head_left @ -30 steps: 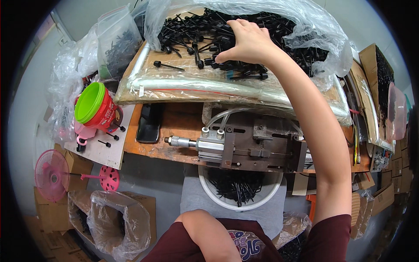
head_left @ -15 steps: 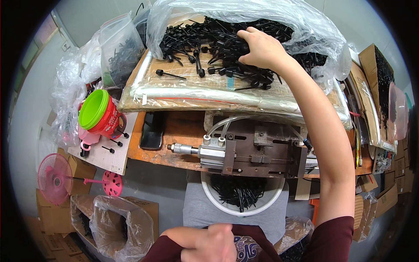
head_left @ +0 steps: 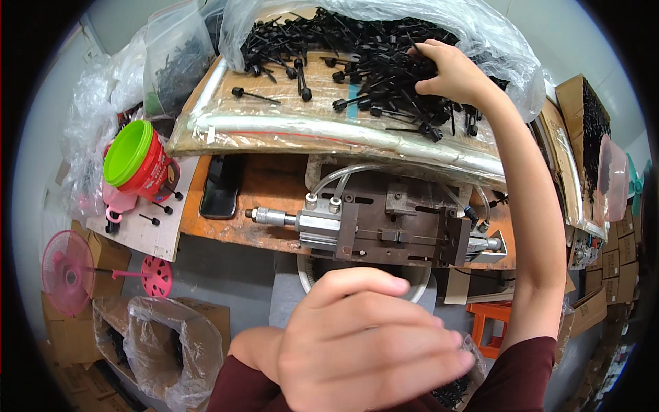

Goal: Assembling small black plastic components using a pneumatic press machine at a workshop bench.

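Observation:
My right hand (head_left: pixel 453 74) reaches into a heap of black plastic parts (head_left: pixel 384 65) with slim stems and knobbed ends. Its thumb and fingers are apart, with some fingertips hidden among the parts. The heap lies on a plastic-covered cardboard tray (head_left: pixel 274 130) with a white rim. Close up, my left hand (head_left: pixel 371 336) hangs in front of my body, its fingers stretched out and slightly curved with nothing seen in them. Beyond it, a metal clamping fixture (head_left: pixel 391 233) with air tubes sits at the bench edge. My left hand mostly hides a white basket (head_left: pixel 305 275) beneath.
A red bucket with a green rim (head_left: pixel 141 161) stands at left near a black phone (head_left: pixel 221 185). Clear plastic sheeting (head_left: pixel 473 27) drapes over the tray's back. A pink fan (head_left: pixel 67 272) and a bag-lined box (head_left: pixel 158 343) are lower left; an orange stool (head_left: pixel 489 323) stands lower right.
My left hand has risen from near my chest and spread out over the basket. My right hand has moved right and nearer across the heap, with parts shifted alongside. The whole view has shifted slightly.

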The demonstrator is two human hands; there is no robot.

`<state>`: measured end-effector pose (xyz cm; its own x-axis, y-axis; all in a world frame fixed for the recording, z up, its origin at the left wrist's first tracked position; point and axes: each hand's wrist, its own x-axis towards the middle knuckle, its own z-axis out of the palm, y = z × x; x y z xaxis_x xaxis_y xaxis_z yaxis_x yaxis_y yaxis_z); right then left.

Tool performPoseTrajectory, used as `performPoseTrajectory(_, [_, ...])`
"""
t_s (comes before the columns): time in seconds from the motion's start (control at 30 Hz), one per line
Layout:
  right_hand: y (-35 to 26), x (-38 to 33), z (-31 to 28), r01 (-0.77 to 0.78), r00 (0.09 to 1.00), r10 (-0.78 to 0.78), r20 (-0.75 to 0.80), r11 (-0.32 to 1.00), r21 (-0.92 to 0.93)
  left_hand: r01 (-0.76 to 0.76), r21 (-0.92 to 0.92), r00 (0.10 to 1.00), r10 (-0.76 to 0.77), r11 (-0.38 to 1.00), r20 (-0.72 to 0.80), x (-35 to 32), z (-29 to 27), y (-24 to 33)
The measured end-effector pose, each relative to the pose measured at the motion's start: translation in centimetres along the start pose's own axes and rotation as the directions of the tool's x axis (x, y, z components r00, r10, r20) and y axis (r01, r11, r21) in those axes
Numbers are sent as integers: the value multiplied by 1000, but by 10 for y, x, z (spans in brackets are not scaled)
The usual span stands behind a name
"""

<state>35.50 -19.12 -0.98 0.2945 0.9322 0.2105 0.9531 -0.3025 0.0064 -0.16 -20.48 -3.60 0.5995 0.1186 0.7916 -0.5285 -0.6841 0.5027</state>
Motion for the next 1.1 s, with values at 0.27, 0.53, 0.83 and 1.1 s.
performPoseTrajectory(0.27, [0,-24,2,77,995,-78,-60,997,-17,3,380,998,22,925,-62,-2,-10,40])
performPoseTrajectory(0.53, [-16,-37,9,237,918,-260,-301,965,-109,-421,296,906,409,857,106,-30,-46,6])
performPoseTrajectory(0.83, [-9,-36,17,269,870,-262,-417,962,-43,-319,555,898,433,769,-84,-43,-10,-30])
performPoseTrajectory(1.1, [-36,-38,5,105,927,-9,-375,966,237,-186,881,840,536,434,-86,-50,-20,-27])
